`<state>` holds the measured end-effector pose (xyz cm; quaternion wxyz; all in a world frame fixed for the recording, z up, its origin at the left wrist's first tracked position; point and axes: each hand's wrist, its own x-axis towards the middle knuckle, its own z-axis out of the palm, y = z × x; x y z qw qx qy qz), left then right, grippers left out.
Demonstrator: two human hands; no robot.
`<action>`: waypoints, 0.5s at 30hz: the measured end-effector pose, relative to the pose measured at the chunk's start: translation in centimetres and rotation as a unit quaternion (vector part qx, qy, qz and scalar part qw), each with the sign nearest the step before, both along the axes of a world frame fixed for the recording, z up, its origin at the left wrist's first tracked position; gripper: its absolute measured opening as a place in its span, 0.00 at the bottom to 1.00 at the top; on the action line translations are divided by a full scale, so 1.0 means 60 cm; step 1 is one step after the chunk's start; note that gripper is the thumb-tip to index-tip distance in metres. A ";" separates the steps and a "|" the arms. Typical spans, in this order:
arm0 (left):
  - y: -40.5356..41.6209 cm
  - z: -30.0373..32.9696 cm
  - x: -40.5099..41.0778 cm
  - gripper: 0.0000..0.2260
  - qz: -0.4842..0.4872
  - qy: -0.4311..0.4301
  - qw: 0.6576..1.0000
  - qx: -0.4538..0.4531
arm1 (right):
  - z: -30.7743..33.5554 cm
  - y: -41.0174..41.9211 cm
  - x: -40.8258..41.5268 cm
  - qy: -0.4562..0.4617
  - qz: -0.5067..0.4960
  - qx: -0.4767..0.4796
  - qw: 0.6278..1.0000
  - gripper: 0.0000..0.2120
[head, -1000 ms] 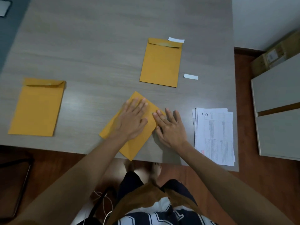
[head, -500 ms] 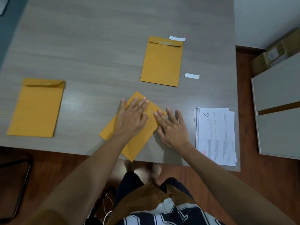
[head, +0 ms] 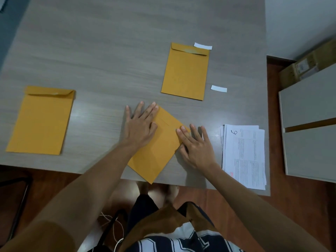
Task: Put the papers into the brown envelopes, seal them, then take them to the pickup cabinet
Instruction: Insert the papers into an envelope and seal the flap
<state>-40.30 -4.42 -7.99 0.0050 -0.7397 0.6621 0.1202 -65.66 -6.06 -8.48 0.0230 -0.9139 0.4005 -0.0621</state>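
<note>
The left hand [head: 139, 127] lay flat with its fingers straight and spread, pressing on the upper left part of a flat brown paper envelope [head: 160, 148] that sat tilted on the grey wood-grain table [head: 101, 51]; the fingertips reached past the envelope's top corner onto the table. The right hand [head: 195, 146] was flat too, fingers straight and slightly fanned, with the first two fingertips pressing the envelope's right corner and the rest of the hand resting on the table just beside it. The envelope's near corner hung over the table edge between the two forearms.

Just right of the right hand lay a stack of white printed papers [head: 244, 155]. Beyond both hands lay a second brown envelope [head: 185, 71] with its flap folded down, a small white paper strip [head: 202, 46] touching its far right corner and another white strip [head: 218, 88] near its right side. Well left of the left hand lay a third brown envelope [head: 41, 120], flap folded down.
</note>
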 end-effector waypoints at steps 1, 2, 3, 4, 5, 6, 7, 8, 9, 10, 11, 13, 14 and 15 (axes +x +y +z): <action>0.003 -0.003 0.000 0.26 -0.008 -0.008 1.000 -0.008 | 0.002 -0.002 0.004 -0.006 0.003 -0.006 1.000 0.22; 0.006 -0.005 -0.001 0.26 -0.013 -0.018 1.000 -0.016 | 0.005 -0.004 0.008 -0.014 0.002 -0.012 1.000 0.21; 0.006 -0.008 -0.003 0.27 -0.013 -0.022 0.999 -0.022 | 0.008 -0.006 0.013 -0.027 -0.002 -0.016 1.000 0.20; 0.006 -0.009 -0.003 0.27 -0.012 -0.020 0.999 -0.026 | 0.011 -0.009 0.018 -0.042 -0.005 -0.017 0.999 0.19; 0.006 -0.010 -0.002 0.27 -0.011 -0.015 0.999 -0.030 | 0.015 -0.012 0.025 -0.055 -0.006 -0.014 0.998 0.19; 0.006 -0.011 -0.001 0.27 -0.010 -0.011 0.999 -0.035 | 0.019 -0.016 0.033 -0.060 -0.001 -0.004 0.998 0.20; 0.006 -0.012 0.001 0.27 -0.012 -0.009 0.999 -0.041 | 0.022 -0.021 0.044 -0.059 0.008 0.010 0.998 0.21; 0.006 -0.012 0.001 0.27 -0.014 -0.007 0.999 -0.044 | 0.026 -0.029 0.059 -0.053 0.021 0.027 0.998 0.23; 0.006 -0.013 0.001 0.27 -0.016 -0.004 0.999 -0.045 | 0.030 -0.038 0.075 -0.041 0.034 0.049 0.997 0.24; 0.007 -0.015 0.001 0.27 -0.015 -0.002 0.999 -0.045 | 0.032 -0.046 0.091 -0.023 0.048 0.070 0.996 0.25; 0.007 -0.016 0.000 0.27 -0.016 -0.003 0.999 -0.046 | 0.030 -0.052 0.103 -0.003 0.060 0.086 0.995 0.25; 0.007 -0.019 0.002 0.27 -0.017 -0.009 0.999 -0.045 | 0.019 -0.057 0.112 0.032 0.071 0.093 0.993 0.24; 0.006 -0.018 0.003 0.28 -0.018 -0.009 0.999 -0.043 | 0.015 -0.056 0.108 0.041 0.069 0.089 0.993 0.24; 0.007 -0.016 0.003 0.28 -0.018 -0.008 0.999 -0.042 | 0.010 -0.053 0.102 0.044 0.065 0.080 0.994 0.23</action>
